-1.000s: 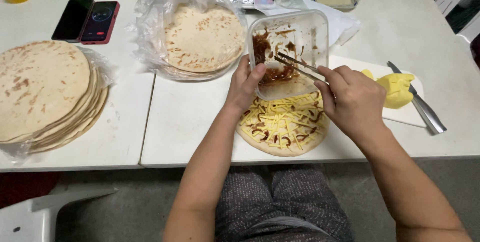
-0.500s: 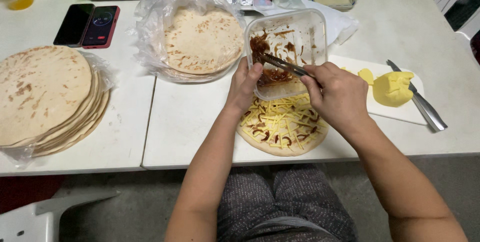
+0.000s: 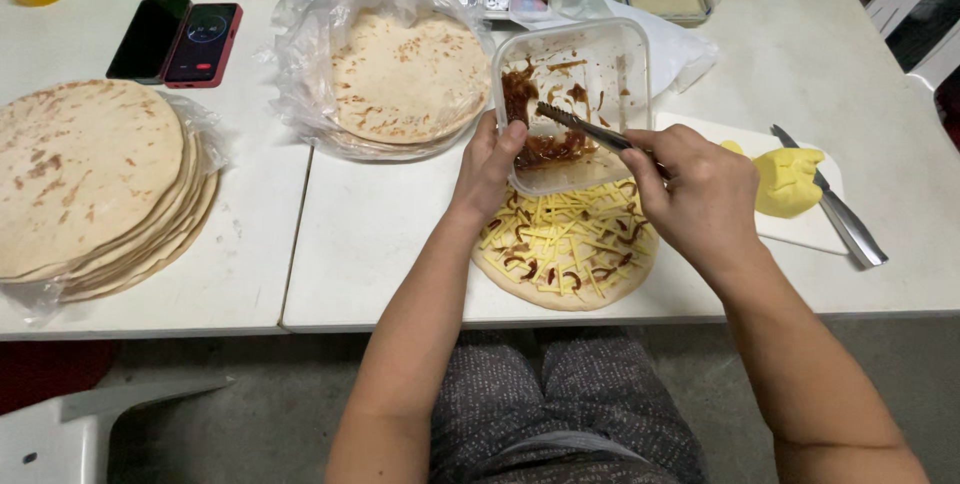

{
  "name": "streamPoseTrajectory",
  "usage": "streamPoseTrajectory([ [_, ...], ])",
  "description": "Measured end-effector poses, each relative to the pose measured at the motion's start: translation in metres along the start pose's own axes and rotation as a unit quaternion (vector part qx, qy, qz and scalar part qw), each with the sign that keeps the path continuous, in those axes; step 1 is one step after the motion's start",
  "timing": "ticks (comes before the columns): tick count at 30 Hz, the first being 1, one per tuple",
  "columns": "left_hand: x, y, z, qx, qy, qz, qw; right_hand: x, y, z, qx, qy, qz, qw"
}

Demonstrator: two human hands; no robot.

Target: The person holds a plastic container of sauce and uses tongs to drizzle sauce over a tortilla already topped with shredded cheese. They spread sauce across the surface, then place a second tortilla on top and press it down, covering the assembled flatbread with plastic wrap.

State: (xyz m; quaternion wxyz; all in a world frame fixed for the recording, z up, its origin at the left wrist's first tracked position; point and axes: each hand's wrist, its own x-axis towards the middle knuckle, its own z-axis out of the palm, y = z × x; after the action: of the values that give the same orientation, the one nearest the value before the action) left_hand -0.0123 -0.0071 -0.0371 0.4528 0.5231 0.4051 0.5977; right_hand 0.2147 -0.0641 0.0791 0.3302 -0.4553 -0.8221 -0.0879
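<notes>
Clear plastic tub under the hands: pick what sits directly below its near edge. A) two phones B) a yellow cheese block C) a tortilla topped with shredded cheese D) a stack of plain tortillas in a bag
C: the tub, tilted by the left hand, overlaps the cheese-topped tortilla, while the right hand holds a fork in the tub.
</notes>
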Motion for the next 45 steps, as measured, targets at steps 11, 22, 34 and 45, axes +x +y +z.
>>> streamPoseTrajectory([
  [11, 0.000, 0.001, 0.001, 0.019, -0.012, -0.018, 1.000, 0.006, -0.007, 0.018, -0.076, 0.036, -0.061, 0.995],
  [22, 0.001, 0.000, 0.002, 0.019, 0.000, -0.030, 0.999, 0.006, -0.015, 0.020, -0.085, 0.055, -0.069, 0.993],
  [34, 0.010, -0.007, -0.014, 0.062, 0.105, -0.049, 0.991, -0.035, -0.003, -0.034, 0.069, -0.006, 0.055, 0.996],
  [45, 0.017, -0.008, -0.023, 0.061, 0.180, -0.047, 0.981, -0.085, 0.005, 0.000, 0.029, -0.222, 0.081, 0.971],
])
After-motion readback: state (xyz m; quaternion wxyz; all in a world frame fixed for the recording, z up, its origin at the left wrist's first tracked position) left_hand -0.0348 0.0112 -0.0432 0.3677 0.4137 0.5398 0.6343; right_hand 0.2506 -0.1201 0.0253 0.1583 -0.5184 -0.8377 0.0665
